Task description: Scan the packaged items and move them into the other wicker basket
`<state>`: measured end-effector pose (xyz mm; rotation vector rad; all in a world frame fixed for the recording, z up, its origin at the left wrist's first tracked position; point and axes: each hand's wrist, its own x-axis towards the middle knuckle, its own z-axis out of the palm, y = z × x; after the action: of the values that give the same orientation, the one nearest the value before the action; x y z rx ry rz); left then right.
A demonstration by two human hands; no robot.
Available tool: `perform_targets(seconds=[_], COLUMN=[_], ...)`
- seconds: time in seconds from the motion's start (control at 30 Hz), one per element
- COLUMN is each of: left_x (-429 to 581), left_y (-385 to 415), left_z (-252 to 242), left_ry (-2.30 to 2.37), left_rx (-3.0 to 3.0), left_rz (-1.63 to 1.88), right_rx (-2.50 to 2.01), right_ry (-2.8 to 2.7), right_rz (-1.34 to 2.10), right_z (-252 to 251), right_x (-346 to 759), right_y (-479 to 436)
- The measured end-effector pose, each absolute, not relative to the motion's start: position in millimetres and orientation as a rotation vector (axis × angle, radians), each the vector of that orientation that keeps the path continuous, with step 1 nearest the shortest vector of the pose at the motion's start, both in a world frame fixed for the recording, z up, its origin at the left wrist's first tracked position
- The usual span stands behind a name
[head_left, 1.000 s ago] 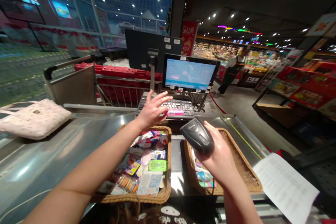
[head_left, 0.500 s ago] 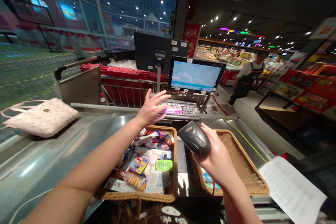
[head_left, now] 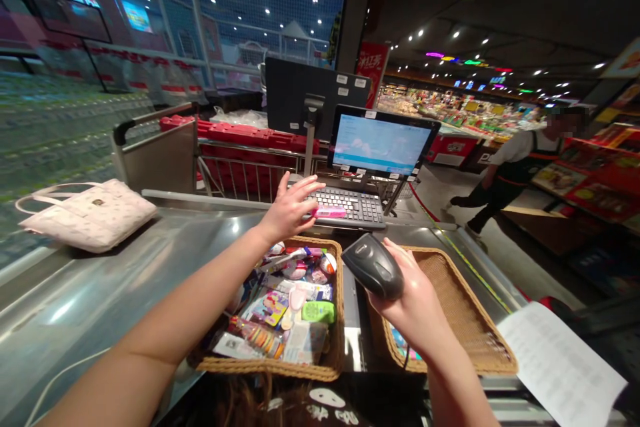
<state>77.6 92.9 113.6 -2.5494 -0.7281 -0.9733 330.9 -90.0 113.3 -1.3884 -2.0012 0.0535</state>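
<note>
- Left hand (head_left: 289,208): fingers (head_left: 307,185) spread apart and stretched forward, tips over the left end of the keyboard (head_left: 350,205). A small pink packet (head_left: 329,212) sits at the lower fingers, lying across the keys; whether it is pinched or only touched cannot be told.
- Right hand (head_left: 413,300): fingers wrapped from below around a black handheld scanner (head_left: 374,265), clamped on it. The scanner's head points left and up, raised above the gap between the two baskets.
- Left wicker basket (head_left: 270,367): on the steel worktop (head_left: 100,293) under the left forearm, filled with small coloured packets, a green item (head_left: 319,311) among them.
- Right wicker basket (head_left: 465,313): just beside the first, under the right wrist, with a few packets showing at its near left corner.
- Screen (head_left: 383,145): lit, standing directly behind the keyboard.
- Pale handbag (head_left: 87,213): on the worktop, well apart to the left.
- Printed sheet (head_left: 565,367): at the lower right edge.
- A person in an apron (head_left: 505,170) stands in the aisle at right.
</note>
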Motion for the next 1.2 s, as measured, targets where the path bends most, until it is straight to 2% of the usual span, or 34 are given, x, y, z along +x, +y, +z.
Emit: perform_targets(seconds=[0.33, 0.7, 0.83, 1.03, 1.2], left_x=[68, 64, 67, 77, 102], left_y=[84, 63, 56, 49, 54], left_z=[72, 15, 9, 12, 22], left_ry=[-0.807, -0.804, -0.779, -0.626, -0.725], left_rx=[-2.717, -3.087, -3.087, -3.236, -3.181], left_rz=[-0.896, -0.625, -0.575, -0.302, -0.399], right_rx=[-1.473, -1.515, -1.533, -1.554, -1.654], right_ry=[-1.943, -1.953, -1.947, -1.9, -1.794], right_rz=[0.084, 0.161, 0.162, 0.146, 0.095], right_z=[100, 90, 89, 85, 79], right_x=[335, 340, 343, 361, 393], right_y=[-83, -81, -81, -88, -102])
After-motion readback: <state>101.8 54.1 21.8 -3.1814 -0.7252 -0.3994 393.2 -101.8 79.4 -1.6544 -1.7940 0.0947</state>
